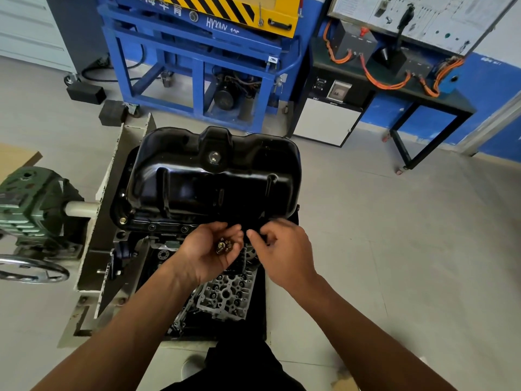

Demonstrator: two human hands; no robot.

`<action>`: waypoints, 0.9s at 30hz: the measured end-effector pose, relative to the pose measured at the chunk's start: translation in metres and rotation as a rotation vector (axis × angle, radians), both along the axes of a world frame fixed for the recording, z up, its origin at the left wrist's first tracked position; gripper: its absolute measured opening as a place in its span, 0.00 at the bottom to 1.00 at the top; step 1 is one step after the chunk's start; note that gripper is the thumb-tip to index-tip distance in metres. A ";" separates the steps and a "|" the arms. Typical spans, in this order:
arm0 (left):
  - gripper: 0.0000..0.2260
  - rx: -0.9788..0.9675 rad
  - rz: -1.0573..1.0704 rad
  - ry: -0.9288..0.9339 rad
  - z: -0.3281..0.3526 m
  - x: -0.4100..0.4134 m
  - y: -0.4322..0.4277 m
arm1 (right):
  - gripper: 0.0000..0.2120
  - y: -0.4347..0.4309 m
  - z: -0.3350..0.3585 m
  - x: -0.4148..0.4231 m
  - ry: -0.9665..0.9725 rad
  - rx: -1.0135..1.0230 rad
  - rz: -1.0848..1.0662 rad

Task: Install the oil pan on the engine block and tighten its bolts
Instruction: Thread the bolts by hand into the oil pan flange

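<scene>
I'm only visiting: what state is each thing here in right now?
Glossy black steel oil pan: set sump-up, flange down.
Brass-coloured bolts: loose, heaped in the palm.
Left hand: palm up, cupping the bolts.
Right hand: fingertips pinched at the pan's near edge; whether it holds a bolt is unclear.
Near flange holes: look empty.

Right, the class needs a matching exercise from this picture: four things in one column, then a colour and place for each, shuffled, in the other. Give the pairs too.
Column one
1. oil pan
2. bolts
3. handwheel
4. gearbox

Column two
A. green, left of the oil pan
B. glossy black, middle of the view
C. brass-coloured, in the palm of the left hand
D. silvery, at the left edge of the view

Pairs: 1-B, 2-C, 3-D, 4-A
</scene>
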State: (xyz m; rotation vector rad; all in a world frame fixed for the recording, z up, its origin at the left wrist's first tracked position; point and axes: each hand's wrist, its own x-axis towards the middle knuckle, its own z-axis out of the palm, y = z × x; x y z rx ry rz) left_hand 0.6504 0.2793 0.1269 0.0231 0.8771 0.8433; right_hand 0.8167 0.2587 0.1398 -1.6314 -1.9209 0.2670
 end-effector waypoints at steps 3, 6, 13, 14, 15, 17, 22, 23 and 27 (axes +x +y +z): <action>0.22 0.050 0.001 -0.014 0.001 0.003 -0.001 | 0.06 -0.006 0.014 -0.016 0.226 -0.020 0.208; 0.20 0.041 -0.003 -0.048 0.002 0.003 -0.003 | 0.11 -0.006 0.018 -0.023 0.129 -0.177 0.310; 0.23 0.038 -0.023 -0.101 0.004 -0.002 -0.004 | 0.11 -0.009 0.008 -0.019 -0.007 -0.150 0.266; 0.23 0.037 -0.020 -0.096 0.004 -0.003 -0.004 | 0.10 -0.009 0.006 -0.019 0.006 -0.135 0.251; 0.24 0.036 -0.020 -0.096 0.003 -0.003 -0.003 | 0.10 -0.008 0.005 -0.020 0.028 -0.130 0.234; 0.24 0.040 -0.028 -0.102 0.003 -0.003 -0.003 | 0.07 -0.006 0.003 -0.020 0.100 -0.156 0.218; 0.16 0.077 -0.027 0.028 0.003 -0.004 -0.004 | 0.04 -0.002 0.009 -0.013 0.303 -0.177 0.228; 0.13 0.107 -0.058 0.113 0.002 -0.003 -0.005 | 0.04 -0.001 0.011 -0.011 0.303 -0.172 0.218; 0.07 0.301 -0.234 0.347 -0.003 -0.002 -0.012 | 0.06 0.002 0.012 -0.002 0.103 -0.218 0.229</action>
